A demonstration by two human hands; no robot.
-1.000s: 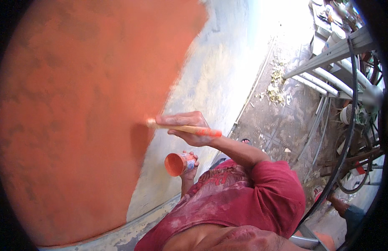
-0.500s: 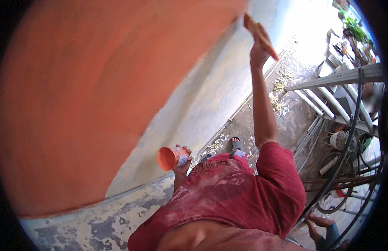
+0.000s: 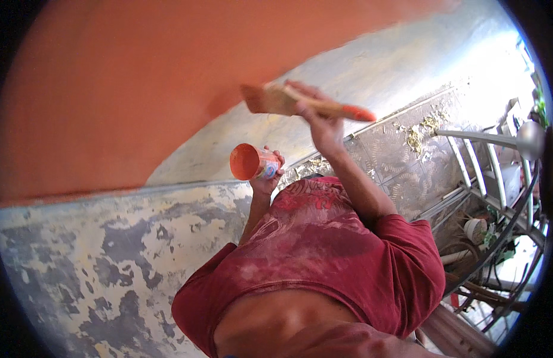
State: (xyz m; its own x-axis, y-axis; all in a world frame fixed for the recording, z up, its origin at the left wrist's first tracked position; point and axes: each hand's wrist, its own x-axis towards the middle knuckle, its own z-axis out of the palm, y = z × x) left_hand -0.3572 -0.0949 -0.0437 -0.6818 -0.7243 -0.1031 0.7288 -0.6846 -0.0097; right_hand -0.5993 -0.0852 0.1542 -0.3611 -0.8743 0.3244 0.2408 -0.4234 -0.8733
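My right hand (image 3: 324,122) grips a wide paintbrush (image 3: 282,99) by its wooden handle, whose end is smeared orange. The orange bristles point left, close to the border between the orange paint (image 3: 133,89) and the whitish part of the wall (image 3: 210,143); whether they touch it I cannot tell. Lower down, my left hand (image 3: 270,173) is wrapped round a cup (image 3: 247,162) tilted toward the wall. Orange paint coats the cup's inside, and its outer side carries a coloured print.
A patchy grey and white wall section (image 3: 121,262) adjoins the painted one at lower left. To the right are a metal ladder (image 3: 485,143), a dark cable (image 3: 497,250) and a potted plant (image 3: 476,230). Pale flakes (image 3: 416,140) litter the patterned floor (image 3: 378,158).
My right hand has come from the far upper right down and left with the paintbrush. The view has shifted; my left hand still holds the cup.
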